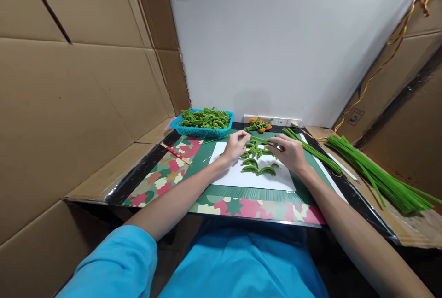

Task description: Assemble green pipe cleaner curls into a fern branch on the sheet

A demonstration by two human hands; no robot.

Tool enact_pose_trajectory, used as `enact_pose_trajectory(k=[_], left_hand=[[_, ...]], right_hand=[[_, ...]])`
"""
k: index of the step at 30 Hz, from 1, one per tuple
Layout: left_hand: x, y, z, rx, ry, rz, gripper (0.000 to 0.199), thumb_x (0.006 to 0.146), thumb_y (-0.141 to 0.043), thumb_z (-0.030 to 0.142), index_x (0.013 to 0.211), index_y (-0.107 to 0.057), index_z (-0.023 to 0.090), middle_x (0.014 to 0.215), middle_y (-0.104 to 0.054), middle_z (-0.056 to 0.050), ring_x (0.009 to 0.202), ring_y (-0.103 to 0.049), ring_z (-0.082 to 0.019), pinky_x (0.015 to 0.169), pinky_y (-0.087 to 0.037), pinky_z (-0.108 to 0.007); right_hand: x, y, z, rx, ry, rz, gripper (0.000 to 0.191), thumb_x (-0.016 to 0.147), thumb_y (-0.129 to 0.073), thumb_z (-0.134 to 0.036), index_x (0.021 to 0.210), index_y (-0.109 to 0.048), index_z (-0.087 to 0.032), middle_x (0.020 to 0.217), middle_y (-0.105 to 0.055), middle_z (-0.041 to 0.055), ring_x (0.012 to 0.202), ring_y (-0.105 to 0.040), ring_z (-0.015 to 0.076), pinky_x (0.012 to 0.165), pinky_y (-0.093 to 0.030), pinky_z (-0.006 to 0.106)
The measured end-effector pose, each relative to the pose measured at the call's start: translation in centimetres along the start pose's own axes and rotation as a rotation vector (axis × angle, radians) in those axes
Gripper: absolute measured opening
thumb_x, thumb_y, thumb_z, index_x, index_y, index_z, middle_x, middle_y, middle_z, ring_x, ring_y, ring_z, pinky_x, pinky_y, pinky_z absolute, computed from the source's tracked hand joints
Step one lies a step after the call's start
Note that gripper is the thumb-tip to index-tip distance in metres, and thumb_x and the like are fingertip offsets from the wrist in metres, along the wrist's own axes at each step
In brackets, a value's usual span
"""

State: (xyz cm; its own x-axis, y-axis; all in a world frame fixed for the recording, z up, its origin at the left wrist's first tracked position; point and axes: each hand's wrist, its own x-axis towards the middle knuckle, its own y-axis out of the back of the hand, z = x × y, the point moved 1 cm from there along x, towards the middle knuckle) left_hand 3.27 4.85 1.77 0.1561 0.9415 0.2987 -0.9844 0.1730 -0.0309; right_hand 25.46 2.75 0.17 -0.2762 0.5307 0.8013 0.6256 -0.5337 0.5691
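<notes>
A green fuzzy stem is stretched between my two hands over the white sheet. My left hand pinches its left end, and my right hand has its fingers closed on the right part. Beneath them, several short green curled pieces lie on the sheet. Nearer to me are curved green pieces, some in an arch shape. The fingertips of my right hand are partly hidden.
A blue basket of green curled pieces stands at the back left, with orange-and-green pieces to its right. Long green stems lie at the right, beside another bundle. A red-wrapped stick rests at the left.
</notes>
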Motion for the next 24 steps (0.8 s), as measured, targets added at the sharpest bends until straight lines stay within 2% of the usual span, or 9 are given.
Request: enact_pose_trajectory(k=[11, 17, 24], left_hand=[[0.4, 0.4, -0.5, 0.032, -0.029, 0.047, 0.028, 0.088, -0.072, 0.041, 0.078, -0.057, 0.019, 0.058, -0.042, 0.009, 0.037, -0.035, -0.005, 0.039, -0.02, -0.02], [0.7, 0.9, -0.7, 0.048, -0.062, 0.073, 0.03, 0.084, -0.073, 0.045, 0.079, -0.059, 0.019, 0.056, -0.043, 0.009, 0.037, -0.035, -0.006, 0.038, -0.02, -0.021], [1.0, 1.4, -0.8, 0.072, -0.083, 0.114, 0.034, 0.08, -0.077, 0.049, 0.078, -0.063, 0.018, 0.055, -0.044, 0.009, 0.037, -0.037, -0.006, 0.039, -0.024, -0.02]], right_hand=[[-0.1, -0.1, -0.1, -0.023, 0.039, -0.029, 0.027, 0.106, -0.061, -0.04, 0.104, -0.082, -0.023, 0.079, -0.074, 0.0019, 0.055, -0.057, 0.0126, 0.06, -0.041, 0.026], [0.0, -0.5, 0.0, -0.057, 0.067, -0.026, 0.031, 0.108, -0.058, -0.039, 0.1, -0.084, -0.024, 0.074, -0.071, 0.0023, 0.06, -0.061, 0.0136, 0.059, -0.039, 0.026], [0.1, -0.6, -0.2, -0.068, 0.076, -0.053, 0.034, 0.11, -0.055, -0.039, 0.104, -0.086, -0.027, 0.075, -0.073, 0.0032, 0.062, -0.064, 0.0139, 0.06, -0.042, 0.025]])
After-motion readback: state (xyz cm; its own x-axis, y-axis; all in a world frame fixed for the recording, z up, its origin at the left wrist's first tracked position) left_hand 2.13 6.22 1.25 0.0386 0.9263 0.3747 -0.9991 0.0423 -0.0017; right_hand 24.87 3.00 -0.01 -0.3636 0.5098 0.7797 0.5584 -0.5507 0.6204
